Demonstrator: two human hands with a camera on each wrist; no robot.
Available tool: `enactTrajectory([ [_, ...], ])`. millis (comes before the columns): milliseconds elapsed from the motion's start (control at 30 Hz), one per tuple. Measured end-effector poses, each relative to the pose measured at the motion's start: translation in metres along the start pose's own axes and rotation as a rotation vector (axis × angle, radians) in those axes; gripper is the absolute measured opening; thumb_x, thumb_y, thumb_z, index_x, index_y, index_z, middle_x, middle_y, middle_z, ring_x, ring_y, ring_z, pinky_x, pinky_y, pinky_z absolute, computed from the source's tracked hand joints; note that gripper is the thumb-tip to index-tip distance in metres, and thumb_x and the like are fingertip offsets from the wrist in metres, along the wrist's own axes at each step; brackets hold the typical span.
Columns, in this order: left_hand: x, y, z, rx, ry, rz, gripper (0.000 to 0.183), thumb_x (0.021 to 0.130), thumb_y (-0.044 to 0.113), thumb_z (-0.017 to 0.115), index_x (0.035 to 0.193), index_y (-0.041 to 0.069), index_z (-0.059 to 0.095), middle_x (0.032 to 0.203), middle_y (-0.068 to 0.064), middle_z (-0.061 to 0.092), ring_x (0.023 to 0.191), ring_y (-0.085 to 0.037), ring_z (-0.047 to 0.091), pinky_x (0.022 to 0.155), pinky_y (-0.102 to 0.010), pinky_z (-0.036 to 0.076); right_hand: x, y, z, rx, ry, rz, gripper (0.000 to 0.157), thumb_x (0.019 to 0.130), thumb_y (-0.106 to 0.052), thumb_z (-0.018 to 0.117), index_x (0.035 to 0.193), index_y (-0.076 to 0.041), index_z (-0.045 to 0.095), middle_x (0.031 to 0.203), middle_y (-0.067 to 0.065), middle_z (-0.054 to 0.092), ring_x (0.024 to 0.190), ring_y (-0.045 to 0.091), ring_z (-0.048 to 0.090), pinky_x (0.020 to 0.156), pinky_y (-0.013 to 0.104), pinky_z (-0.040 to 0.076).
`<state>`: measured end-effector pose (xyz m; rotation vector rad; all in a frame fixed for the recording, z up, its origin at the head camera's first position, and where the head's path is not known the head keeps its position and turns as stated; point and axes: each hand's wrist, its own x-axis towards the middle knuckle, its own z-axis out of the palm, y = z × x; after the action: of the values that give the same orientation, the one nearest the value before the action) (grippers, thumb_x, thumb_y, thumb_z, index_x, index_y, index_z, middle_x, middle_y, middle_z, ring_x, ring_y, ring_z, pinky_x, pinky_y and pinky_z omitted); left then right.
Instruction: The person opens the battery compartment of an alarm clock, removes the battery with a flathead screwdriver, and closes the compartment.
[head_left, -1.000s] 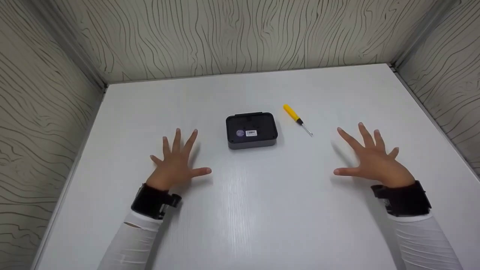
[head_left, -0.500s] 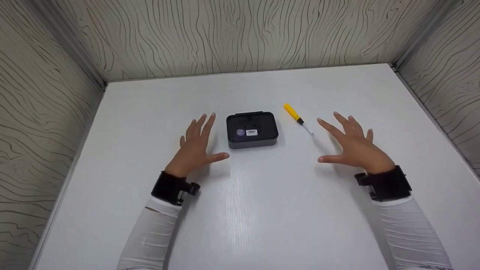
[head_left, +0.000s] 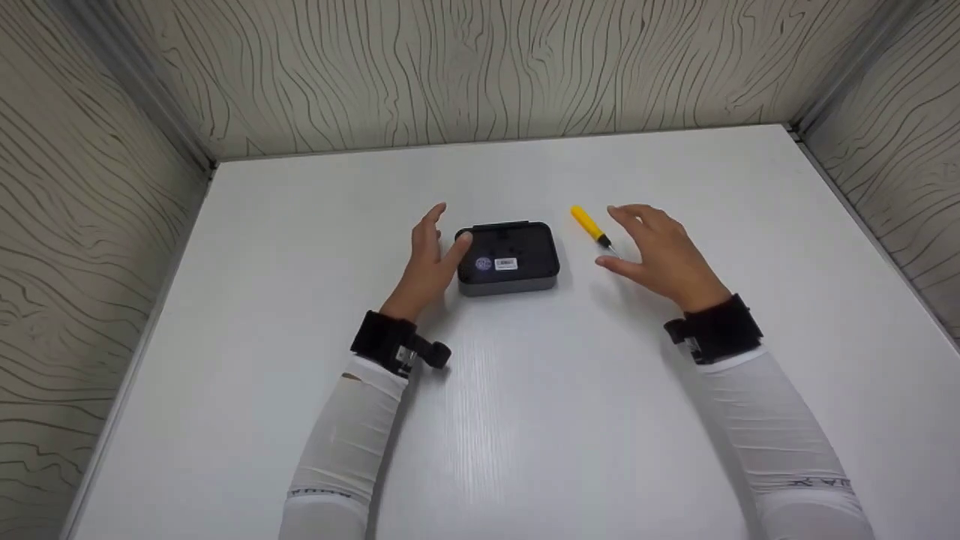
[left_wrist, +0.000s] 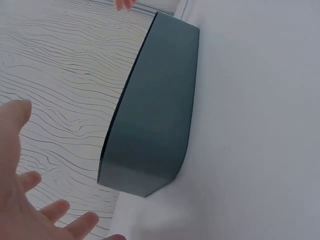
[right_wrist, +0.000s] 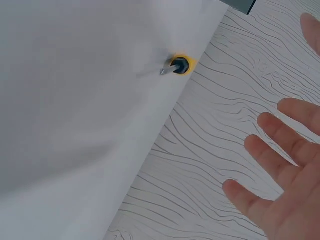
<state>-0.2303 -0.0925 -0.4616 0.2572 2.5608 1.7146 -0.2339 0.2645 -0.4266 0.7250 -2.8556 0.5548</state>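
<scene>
A black rectangular box (head_left: 525, 255) with grey sides lies on the white table, a barcode label and a round sticker on its top face. My left hand (head_left: 426, 270) is at the box's left end, its thumb overlapping that edge in the head view. In the left wrist view its spread fingers are beside the grey side wall (left_wrist: 150, 110), holding nothing. To the right of the box lies a screwdriver (head_left: 590, 224) with a yellow handle. My right hand (head_left: 667, 255) is just right of it, thumb and fingers parted around the shaft side, nothing gripped.
The white table (head_left: 480, 420) meets wood-grain patterned panels (head_left: 480, 75) at the back and on both sides. Each wrist wears a black strap with a camera mount, such as the left strap (head_left: 384, 341).
Both hands have moved forward and inward, the left to the box's left end, the right close to the screwdriver. Their fingers are less spread. Box and screwdriver lie where they were.
</scene>
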Motion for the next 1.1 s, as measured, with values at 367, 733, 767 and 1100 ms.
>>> enactTrajectory([
  [367,0.022,0.008,0.038,-0.286,0.279,-0.245,0.041,0.107,0.029,0.048,0.144,0.011,0.048,0.145,-0.009,0.05,0.138,-0.023,0.044,0.115,-0.037,0.035,0.04,-0.03,0.014,0.151,0.07,-0.104,0.042,0.093,-0.014,0.075,0.13,0.002,0.064,0.109,0.018,0.061,0.099,0.031,0.054,0.085,0.042,0.048],
  [733,0.025,-0.013,0.049,-0.376,0.386,-0.19,0.031,0.104,0.009,0.047,0.13,0.007,0.064,0.132,-0.005,0.063,0.133,-0.017,0.05,0.113,-0.031,0.036,0.077,-0.063,0.042,0.314,-0.013,-0.08,0.025,0.094,-0.007,0.071,0.117,0.002,0.069,0.103,0.017,0.064,0.093,0.031,0.064,0.082,0.041,0.055],
  [767,0.025,-0.014,0.05,-0.372,0.385,-0.18,0.032,0.104,0.008,0.047,0.13,0.006,0.065,0.133,-0.005,0.063,0.133,-0.017,0.05,0.113,-0.032,0.035,0.08,-0.065,0.045,0.315,-0.025,-0.068,0.024,0.094,-0.007,0.071,0.116,0.002,0.07,0.102,0.017,0.064,0.093,0.03,0.064,0.083,0.041,0.055],
  [1100,0.021,-0.018,0.051,-0.288,0.359,-0.095,0.033,0.106,0.008,0.043,0.135,0.006,0.06,0.139,-0.008,0.059,0.137,-0.019,0.047,0.114,-0.031,0.035,0.095,-0.078,0.068,0.362,-0.117,-0.037,0.027,0.095,-0.01,0.07,0.118,0.004,0.069,0.105,0.018,0.061,0.098,0.029,0.064,0.089,0.04,0.054],
])
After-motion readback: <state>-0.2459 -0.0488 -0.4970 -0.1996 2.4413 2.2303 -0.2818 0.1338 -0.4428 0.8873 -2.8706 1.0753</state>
